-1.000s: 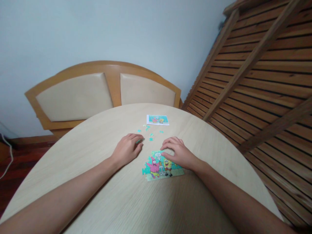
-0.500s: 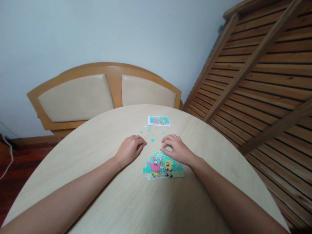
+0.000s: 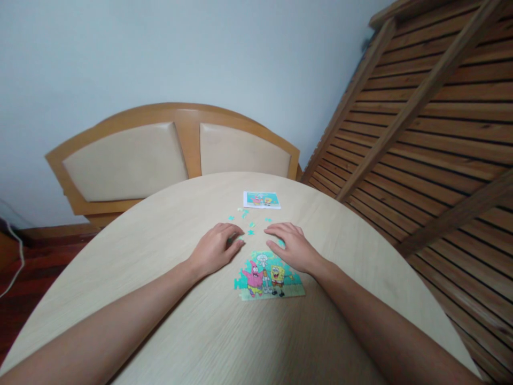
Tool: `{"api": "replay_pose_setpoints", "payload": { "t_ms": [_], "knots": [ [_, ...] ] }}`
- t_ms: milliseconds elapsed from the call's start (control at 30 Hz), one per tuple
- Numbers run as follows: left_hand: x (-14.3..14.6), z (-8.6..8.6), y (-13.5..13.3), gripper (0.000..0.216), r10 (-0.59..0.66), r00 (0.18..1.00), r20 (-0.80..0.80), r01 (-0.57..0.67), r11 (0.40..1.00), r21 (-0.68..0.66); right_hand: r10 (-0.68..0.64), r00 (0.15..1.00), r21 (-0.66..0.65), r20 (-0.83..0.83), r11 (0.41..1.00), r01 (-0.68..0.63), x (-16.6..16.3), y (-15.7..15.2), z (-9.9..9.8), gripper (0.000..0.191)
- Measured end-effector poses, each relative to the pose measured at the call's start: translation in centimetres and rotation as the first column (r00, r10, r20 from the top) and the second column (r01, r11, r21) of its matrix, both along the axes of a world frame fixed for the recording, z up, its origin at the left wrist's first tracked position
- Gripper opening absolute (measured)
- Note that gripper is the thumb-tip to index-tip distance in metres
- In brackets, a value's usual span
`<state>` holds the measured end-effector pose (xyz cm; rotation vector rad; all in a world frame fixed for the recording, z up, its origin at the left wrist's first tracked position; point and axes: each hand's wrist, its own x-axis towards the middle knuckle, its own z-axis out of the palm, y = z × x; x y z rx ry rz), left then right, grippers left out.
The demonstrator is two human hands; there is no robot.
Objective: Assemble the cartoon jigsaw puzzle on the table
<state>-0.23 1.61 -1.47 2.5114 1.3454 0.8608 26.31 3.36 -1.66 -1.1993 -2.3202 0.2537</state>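
Round bench, curved rim well out on both sides, slatted wood panel beyond right rim | part-built puzzle between forearms, left edge jagged | right hand over its top-right, thumb and fingers apart | left hand beside, half-curled, can't tell if pinching | loose pieces between hands and picture card

From where I stand, the bare left forearm and right forearm slant forward and inward. The left hand curves, back upward, thumb parted from its bent fingers; the right hand nearly mirrors it, untouching.
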Motion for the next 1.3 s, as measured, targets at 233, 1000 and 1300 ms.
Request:
{"api": "replay_pose_setpoints", "payload": {
  "t_ms": [233,1000,1300],
  "knots": [
    [0.1,-0.3,0.3,0.024,-0.043,0.998,-0.051,0.046,0.998,0.045,-0.016,0.997,-0.005,0.082,1.0,0.016,-0.6,0.1,0.6,0.033],
    [-0.7,-1.0,1.5,0.024,0.191,0.981,-0.034,-0.187,0.978,0.092,0.057,0.958,-0.03,0.28,0.998,-0.051,-6.9,3.3,2.0,0.036],
    [-0.4,-1.2,1.5,0.027,-0.009,0.999,-0.047,0.014,0.995,0.096,0.274,0.948,-0.008,0.159,0.961,-0.277,-5.6,0.1,2.2,0.029]
  ]
}}
